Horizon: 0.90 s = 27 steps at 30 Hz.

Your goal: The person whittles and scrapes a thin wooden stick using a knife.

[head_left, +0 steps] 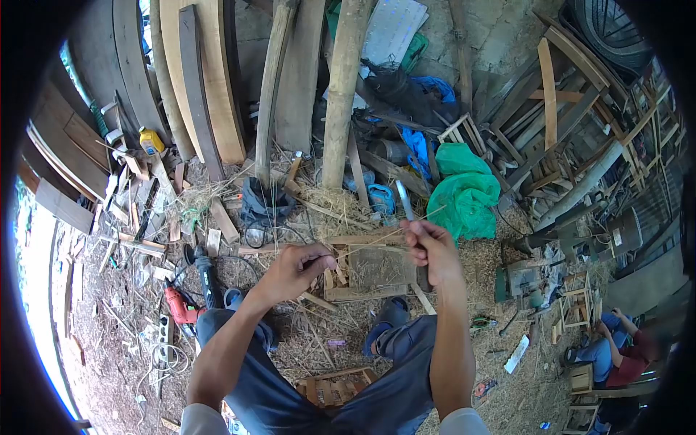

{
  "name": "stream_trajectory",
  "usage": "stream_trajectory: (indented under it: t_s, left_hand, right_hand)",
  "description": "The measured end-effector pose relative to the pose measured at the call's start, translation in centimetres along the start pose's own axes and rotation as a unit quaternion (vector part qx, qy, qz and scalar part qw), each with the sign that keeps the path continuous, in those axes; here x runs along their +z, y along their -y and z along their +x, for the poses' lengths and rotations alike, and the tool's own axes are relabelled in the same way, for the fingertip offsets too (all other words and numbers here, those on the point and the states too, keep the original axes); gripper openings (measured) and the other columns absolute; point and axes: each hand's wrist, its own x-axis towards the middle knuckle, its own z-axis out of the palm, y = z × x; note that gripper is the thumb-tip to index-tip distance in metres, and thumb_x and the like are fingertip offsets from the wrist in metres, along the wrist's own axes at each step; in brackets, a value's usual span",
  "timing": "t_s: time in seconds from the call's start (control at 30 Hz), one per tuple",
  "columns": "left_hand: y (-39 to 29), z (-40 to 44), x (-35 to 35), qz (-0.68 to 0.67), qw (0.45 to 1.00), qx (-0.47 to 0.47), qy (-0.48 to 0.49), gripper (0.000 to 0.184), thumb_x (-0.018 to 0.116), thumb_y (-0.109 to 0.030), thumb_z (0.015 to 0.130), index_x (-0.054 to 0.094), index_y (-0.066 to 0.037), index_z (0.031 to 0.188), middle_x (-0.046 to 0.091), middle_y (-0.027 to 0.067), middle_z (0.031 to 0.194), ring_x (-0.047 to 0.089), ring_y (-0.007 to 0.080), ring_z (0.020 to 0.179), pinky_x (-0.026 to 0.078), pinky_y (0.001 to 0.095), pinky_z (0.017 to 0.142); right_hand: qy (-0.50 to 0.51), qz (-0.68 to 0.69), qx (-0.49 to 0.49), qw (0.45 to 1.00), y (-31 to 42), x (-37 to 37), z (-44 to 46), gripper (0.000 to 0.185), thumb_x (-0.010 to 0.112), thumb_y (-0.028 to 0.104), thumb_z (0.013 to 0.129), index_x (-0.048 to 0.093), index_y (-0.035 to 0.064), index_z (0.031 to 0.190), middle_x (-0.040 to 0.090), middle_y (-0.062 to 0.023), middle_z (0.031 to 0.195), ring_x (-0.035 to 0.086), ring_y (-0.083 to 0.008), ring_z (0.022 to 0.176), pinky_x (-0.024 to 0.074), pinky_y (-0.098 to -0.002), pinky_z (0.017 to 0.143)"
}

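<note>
In the head view my right hand [433, 252] is closed round a knife [404, 198], its blade pointing up and away from me. A thin pale strip [373, 243], like split cane or bamboo, runs between my hands and passes by the knife at the right fingers. Its left end meets my left hand [293, 272], whose thumb and fingertips are pinched together. Beneath the strip, a low wooden frame with a flat grey panel [377, 268] lies on the shaving-strewn ground between my feet.
A green plastic bag [464, 192] sits beyond my right hand. An angle grinder [208, 279] and a red power tool [181, 304] lie at left with cords. Upright posts [341, 101] and boards stand ahead. Another person [623, 348] sits at far right.
</note>
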Motion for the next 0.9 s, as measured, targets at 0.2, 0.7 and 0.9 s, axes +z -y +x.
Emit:
stream_trajectory:
  t_s: [0.2, 0.7, 0.9]
  left_hand:
    - [-0.7, -0.1, -0.8, 0.023, 0.998, -0.04, 0.048, 0.018, 0.06, -0.016, 0.092, 0.065, 0.001, 0.091, 0.065, 0.0069, 0.08, 0.058, 0.0131, 0.072, 0.045, 0.0289, 0.067]
    - [0.5, 0.4, -0.1, 0.136, 0.985, -0.004, -0.11, 0.008, 0.059, -0.005, 0.088, 0.063, 0.002, 0.089, 0.065, 0.0196, 0.079, 0.064, 0.0361, 0.071, 0.049, 0.0358, 0.063]
    - [0.2, 0.8, 2.5, 0.225, 0.964, 0.105, -0.094, 0.01, 0.06, -0.008, 0.088, 0.059, -0.003, 0.097, 0.063, 0.0186, 0.078, 0.063, 0.0373, 0.068, 0.049, 0.0433, 0.057]
  right_hand:
    - [-0.029, 0.016, -0.046, 0.998, 1.2, -2.2, 0.1, 0.029, 0.064, 0.022, 0.091, 0.062, -0.0036, 0.105, 0.055, 0.0011, 0.071, 0.038, -0.0027, 0.049, 0.0252, -0.0182, 0.04]
    - [-0.003, -0.045, -0.032, 0.998, -2.8, 2.2, -1.9, 0.029, 0.06, 0.022, 0.093, 0.059, 0.0023, 0.114, 0.054, -0.0012, 0.069, 0.038, -0.0024, 0.05, 0.0271, -0.0169, 0.041]
    - [0.097, 0.019, 0.013, 0.995, -5.3, 7.1, -1.0, 0.026, 0.058, 0.018, 0.095, 0.058, 0.0005, 0.114, 0.056, -0.0036, 0.069, 0.037, -0.0039, 0.049, 0.0263, -0.0183, 0.041]
